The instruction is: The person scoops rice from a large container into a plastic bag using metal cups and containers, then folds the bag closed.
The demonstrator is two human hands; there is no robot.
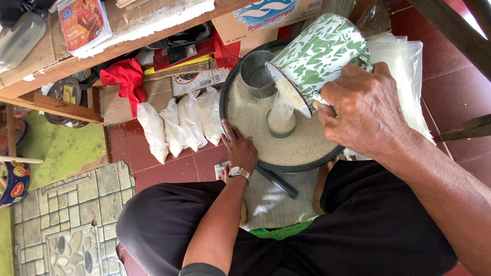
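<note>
basin (227, 87) of rice sits on floor between knees | green-white enamel mug (322, 53) tilted, pouring rice into small tin (281, 125) standing in rice | right hand (365, 110) fingers wrapped round mug handle | left hand (239, 148) fingers spread on basin rim | step: filling tin; next likely calls for righting mug once level

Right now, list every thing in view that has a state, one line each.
Green and white enamel mug: tilted, pouring rice.
Small tin in the basin: upright, nearly full, rice falling into it.
Second metal tin: upright, open, contents hidden.
Black basin: holds a bed of rice.
Plastic bags of rice: filled, lying side by side.
Right hand: grip closed on the mug.
Left hand: resting on the basin rim.
</note>
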